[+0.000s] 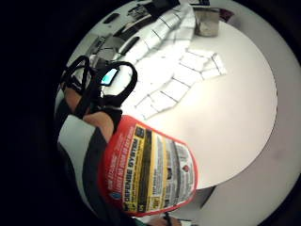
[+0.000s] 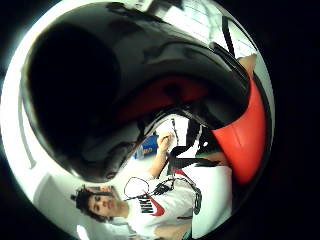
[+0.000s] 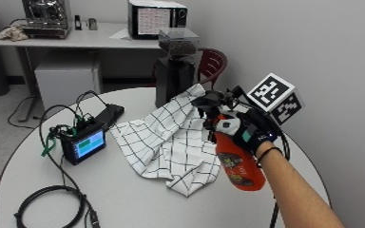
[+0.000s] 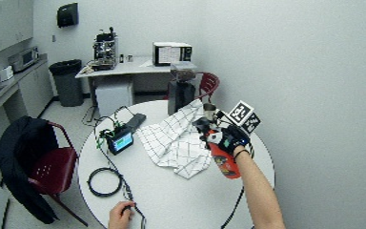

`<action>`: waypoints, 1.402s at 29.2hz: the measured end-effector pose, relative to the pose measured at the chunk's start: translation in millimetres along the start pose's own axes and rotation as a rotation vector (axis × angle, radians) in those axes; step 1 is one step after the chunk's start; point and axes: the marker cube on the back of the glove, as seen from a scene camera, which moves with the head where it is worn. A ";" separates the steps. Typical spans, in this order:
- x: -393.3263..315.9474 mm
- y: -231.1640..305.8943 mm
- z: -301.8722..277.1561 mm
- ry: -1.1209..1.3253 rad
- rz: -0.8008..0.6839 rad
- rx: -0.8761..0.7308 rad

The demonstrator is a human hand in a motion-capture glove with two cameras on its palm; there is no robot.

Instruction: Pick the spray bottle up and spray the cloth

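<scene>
Free: we see bare table (image 3: 138, 199) in front of the cloth (image 3: 170, 142) and at the right rim | Blocked: screen box (image 3: 84, 144) and cable coil (image 3: 50, 206) stand left of the cloth | Behind: dark grinder (image 3: 176, 66) and red chair (image 3: 211, 64) close the far edge

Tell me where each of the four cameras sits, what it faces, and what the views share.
Little finger palm view: on the right palm, facing the bottle, cloth and table; straps show.
Thumb palm view: on the palm, filled by the bottle's black head; the person shows beyond.
Outside view: above the table, facing the right hand holding the bottle over the cloth's edge; forearm shows.
Wide outside view: higher, farther back; both arms show.
All four show the bottle.
</scene>
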 end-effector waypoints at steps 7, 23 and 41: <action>-35.9 5.4 17.6 -0.148 -0.173 0.053; -63.2 6.0 158.1 -0.429 -0.356 0.007; -42.9 9.9 203.6 -0.472 -0.406 -0.085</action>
